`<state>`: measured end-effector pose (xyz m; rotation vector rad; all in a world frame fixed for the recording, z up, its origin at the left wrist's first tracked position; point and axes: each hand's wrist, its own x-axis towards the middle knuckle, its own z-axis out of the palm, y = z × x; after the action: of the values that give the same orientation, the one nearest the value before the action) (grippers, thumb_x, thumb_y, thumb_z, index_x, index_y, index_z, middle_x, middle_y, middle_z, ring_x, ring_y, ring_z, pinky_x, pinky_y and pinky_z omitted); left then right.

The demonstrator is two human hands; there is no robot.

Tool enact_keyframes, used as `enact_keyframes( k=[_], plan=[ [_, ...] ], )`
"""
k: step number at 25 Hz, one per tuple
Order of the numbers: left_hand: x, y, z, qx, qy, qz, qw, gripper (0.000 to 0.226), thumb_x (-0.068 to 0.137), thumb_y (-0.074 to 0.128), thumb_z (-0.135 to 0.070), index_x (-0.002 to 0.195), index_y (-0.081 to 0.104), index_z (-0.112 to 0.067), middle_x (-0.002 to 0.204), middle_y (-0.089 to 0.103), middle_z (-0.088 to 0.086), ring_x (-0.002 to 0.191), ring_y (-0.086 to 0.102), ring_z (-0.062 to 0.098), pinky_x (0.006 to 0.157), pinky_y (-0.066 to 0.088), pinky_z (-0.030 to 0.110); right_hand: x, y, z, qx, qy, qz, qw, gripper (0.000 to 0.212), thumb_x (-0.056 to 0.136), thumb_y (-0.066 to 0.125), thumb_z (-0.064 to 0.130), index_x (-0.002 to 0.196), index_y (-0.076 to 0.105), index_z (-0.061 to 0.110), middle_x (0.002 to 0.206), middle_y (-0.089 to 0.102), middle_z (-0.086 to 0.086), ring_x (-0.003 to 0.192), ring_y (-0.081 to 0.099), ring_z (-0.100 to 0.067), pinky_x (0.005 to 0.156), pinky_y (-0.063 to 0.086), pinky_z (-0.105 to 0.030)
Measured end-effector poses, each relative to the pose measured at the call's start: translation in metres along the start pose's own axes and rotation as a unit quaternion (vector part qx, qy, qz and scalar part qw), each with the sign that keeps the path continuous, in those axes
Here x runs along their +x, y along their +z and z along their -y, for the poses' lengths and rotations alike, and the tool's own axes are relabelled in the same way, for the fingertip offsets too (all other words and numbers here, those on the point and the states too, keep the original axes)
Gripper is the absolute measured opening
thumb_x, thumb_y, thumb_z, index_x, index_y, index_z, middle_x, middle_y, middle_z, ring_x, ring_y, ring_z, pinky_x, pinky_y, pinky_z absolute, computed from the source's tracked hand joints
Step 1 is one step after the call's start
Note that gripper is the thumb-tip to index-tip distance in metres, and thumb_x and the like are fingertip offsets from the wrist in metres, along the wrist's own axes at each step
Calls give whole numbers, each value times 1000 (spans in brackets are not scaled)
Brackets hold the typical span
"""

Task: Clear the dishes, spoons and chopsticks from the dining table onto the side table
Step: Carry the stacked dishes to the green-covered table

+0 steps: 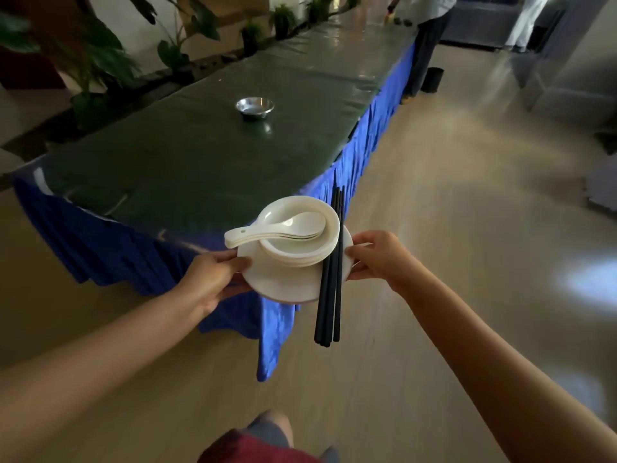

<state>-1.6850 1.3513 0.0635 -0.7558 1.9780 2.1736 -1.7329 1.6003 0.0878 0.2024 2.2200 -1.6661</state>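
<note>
Now, the fingers first: the left hand point(213, 279) has its thumb laid over the near-left rim of a white plate point(283, 282) and its other fingers curled beneath, so it grips the plate from that side. The right hand point(377, 255) does the same opposite, thumb on top of the right rim, fingers tucked under. Between the two hands the plate is carried level in the air, above the floor and just off the near corner of the long table point(187, 162).

On the plate sits a stack of shallow white bowls point(300, 248), nested one in another, shifted toward the far side. White spoons point(277, 228) lie stacked in the top bowl, their handles poking out over the left edge toward the left hand. Black chopsticks point(330, 279) lie in a bundle across the plate's right side, just beside the bowls, with their near ends hanging well past the plate's front rim.

The table is covered in a dark green glossy sheet with a blue pleated skirt point(100, 242) below. A small metal bowl point(254, 107) stands alone further along it. Potted plants point(96, 65) line the far side, and another person point(430, 35) stands at the distant end.
</note>
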Motion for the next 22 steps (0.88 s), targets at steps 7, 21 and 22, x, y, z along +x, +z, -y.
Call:
enact_keyframes(
  k=[7, 21, 22],
  plan=[
    [107, 76, -34, -28, -3, -87, 996, 17, 86, 56, 1, 77, 65, -11, 73, 64, 11, 55, 64, 20, 41, 54, 23, 151, -57, 31, -34, -18, 67, 997, 10, 82, 56, -1, 80, 63, 6, 66, 65, -15, 48, 68, -17, 45, 55, -24],
    [274, 201, -126, -112, 9, -244, 963, 17, 87, 54, 3, 97, 63, -8, 81, 65, 7, 71, 62, 17, 65, 57, 35, 425, -129, 123, -89, -54, 216, 971, 16, 81, 51, -3, 92, 62, 1, 56, 62, -9, 43, 65, -15, 44, 54, -22],
    [285, 212, -126, -127, 6, -262, 957, 17, 87, 54, 3, 97, 63, -8, 81, 65, 7, 72, 62, 17, 71, 53, 38, 444, -131, 128, -100, -58, 242, 963, 16, 82, 51, -3, 93, 61, 0, 58, 62, -10, 42, 65, -15, 43, 54, -22]
  ],
)
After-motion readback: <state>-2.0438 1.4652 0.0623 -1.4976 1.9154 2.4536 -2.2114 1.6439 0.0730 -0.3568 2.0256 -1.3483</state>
